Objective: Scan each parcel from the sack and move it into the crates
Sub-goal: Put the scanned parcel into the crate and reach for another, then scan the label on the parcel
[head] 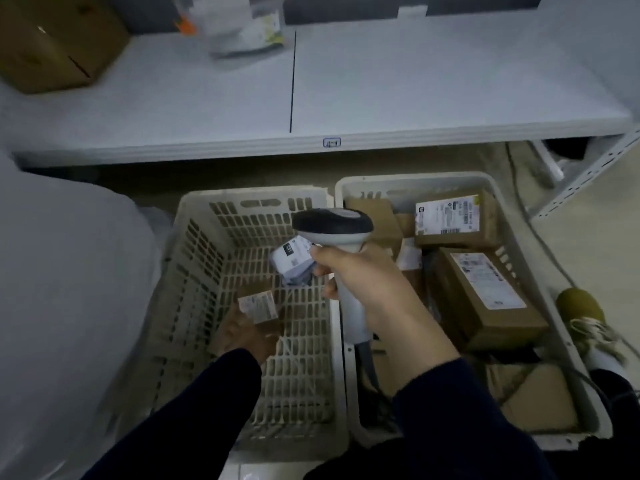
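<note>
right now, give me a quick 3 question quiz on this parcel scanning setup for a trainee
1. True or false: the right hand grips the barcode scanner.
2. What does the left hand hold inside the left crate?
A) a small labelled parcel
B) a cable
C) nothing
3. Fill the gap: the large cardboard boxes lie in the ____ crate.

Key: 1 true; 2 A; 3 right.
</note>
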